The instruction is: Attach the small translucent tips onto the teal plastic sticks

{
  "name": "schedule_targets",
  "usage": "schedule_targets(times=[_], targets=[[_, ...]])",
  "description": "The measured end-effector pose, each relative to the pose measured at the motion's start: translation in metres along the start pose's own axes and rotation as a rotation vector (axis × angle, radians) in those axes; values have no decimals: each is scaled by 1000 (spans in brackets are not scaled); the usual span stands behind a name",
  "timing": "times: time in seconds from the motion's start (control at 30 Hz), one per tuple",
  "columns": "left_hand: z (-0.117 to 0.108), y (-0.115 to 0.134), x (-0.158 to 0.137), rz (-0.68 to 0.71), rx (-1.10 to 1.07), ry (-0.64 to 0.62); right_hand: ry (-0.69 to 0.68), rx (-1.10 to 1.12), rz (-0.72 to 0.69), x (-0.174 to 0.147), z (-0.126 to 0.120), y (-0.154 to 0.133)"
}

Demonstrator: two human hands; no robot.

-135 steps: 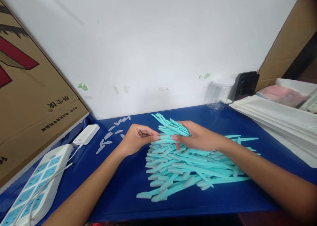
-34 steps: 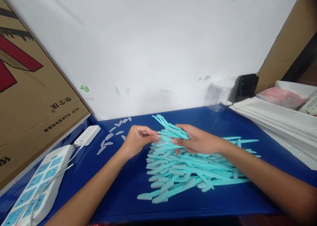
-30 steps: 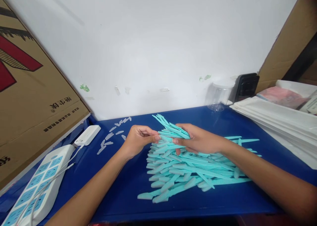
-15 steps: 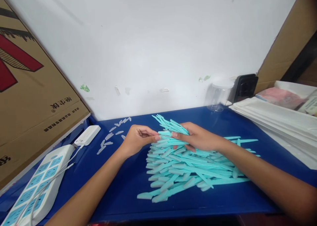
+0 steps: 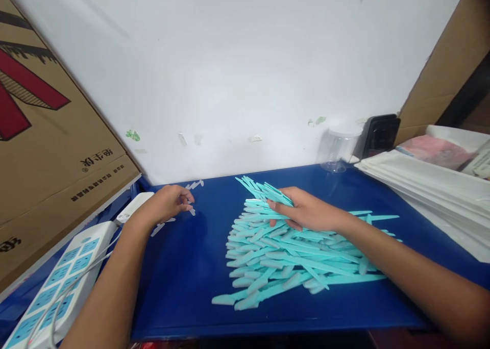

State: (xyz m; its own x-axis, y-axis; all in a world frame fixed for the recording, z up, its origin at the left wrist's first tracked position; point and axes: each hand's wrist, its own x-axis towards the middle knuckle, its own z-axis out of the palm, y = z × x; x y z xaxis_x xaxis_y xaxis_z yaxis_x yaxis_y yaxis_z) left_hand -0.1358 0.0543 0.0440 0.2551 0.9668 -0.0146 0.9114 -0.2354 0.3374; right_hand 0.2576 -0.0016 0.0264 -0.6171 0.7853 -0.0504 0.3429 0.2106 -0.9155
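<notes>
My right hand (image 5: 293, 208) is wrapped round a bunch of turquoise eyebrow razors (image 5: 264, 188), their tips fanning out to the upper left. One razor under its thumb shows a bare, shiny blade (image 5: 254, 200). Beneath the hand lies a broad pile of similar razors (image 5: 275, 257), many with pale translucent covers at their left ends. My left hand (image 5: 173, 203) hovers at the left over scattered clear blade covers (image 5: 196, 184), fingers curled but thumb and forefinger apart. A small clear cover (image 5: 192, 212) shows just by its fingertips, apparently lying on the table.
A white power strip (image 5: 65, 288) with cables and a white adapter (image 5: 133, 206) lie along the left edge of the blue table (image 5: 184, 288). Cardboard (image 5: 57, 134) stands at left. At back right are a clear jar (image 5: 339, 150), a black object (image 5: 380, 134) and stacked white trays (image 5: 421, 185).
My left hand has left the razors and swung left to the clear covers, its pinch loosened. The razor it touched now shows a bare blade. My right hand has barely moved.
</notes>
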Motion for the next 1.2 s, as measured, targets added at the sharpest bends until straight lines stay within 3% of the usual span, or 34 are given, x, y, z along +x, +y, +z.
schedule_targets(times=[0.13,0.27,0.4,0.67,0.9,1.2], targets=[[4,-26,6,-1,-8,-42,8,15,-3,0,0,1],[13,-26,9,-18,-62,-121,-6,13,-14,-1,0,1],[19,-11,10,44,-131,-156,-44,28,-25,-1,0,2],[38,44,8,221,-485,-57,-49,29,-46,-1,-1,2],[56,73,2,248,-759,-10,-23,36,-41,1,-1,0],[61,82,-1,160,-926,47,-25,19,-30,2,0,3]])
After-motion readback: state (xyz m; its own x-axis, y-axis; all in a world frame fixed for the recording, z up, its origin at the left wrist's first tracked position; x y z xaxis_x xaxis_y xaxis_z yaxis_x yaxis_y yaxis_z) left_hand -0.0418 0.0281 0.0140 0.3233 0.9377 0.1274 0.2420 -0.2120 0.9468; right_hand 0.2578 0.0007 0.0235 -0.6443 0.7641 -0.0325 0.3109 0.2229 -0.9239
